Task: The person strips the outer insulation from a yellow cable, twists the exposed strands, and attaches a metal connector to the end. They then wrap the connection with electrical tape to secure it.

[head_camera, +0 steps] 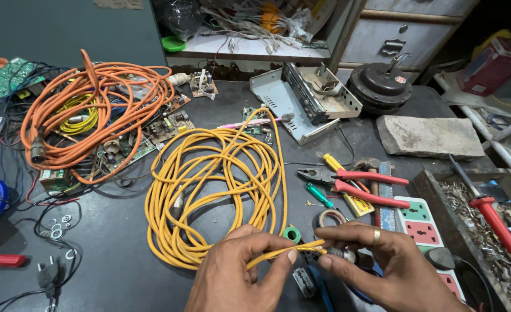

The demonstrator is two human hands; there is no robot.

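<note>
My left hand [241, 271] pinches the free end of a yellow cable [270, 253] between thumb and fingers, near the bottom centre. The cable runs back into a large loose yellow coil [215, 173] on the dark table. My right hand [382, 263], with a ring on one finger, holds a small metal connector [342, 253] at the cable's tip. The two hands almost touch. A small green tape roll [292, 233] lies just above them.
An orange cable coil [93, 110] covers circuit boards at the left. Red-handled pliers [354, 180], a green screwdriver [320, 195] and a power strip [420, 222] lie right of the yellow coil. A stone block [429, 136], an open metal chassis [304, 101] and a tray of scrap [487, 231] sit farther right.
</note>
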